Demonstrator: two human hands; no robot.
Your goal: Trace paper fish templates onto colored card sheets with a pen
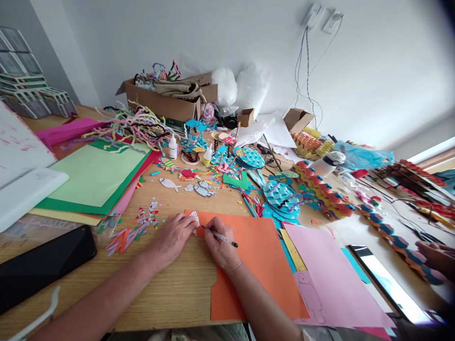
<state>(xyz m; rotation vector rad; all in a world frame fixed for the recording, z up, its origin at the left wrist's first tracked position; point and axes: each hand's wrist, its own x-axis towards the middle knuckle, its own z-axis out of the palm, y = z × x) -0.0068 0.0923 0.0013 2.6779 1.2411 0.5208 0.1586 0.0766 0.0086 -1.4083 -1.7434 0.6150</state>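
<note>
An orange sheet of paper lies on the wooden table in front of me. At its upper left corner sits a small white fish cutout. My left hand rests beside it, fingers together and pressing on the cutout's left edge. In my right hand is a pen, pinched between thumb and fingers, its tip at the cutout's right side. A pink sheet lies right of the orange one, near a yellow strip.
Green sheets and a black phone lie left. Paper scraps, white fish cutouts and glue bottles are beyond my hands. Blue paper fish stand right. Another person's hand is at the right edge.
</note>
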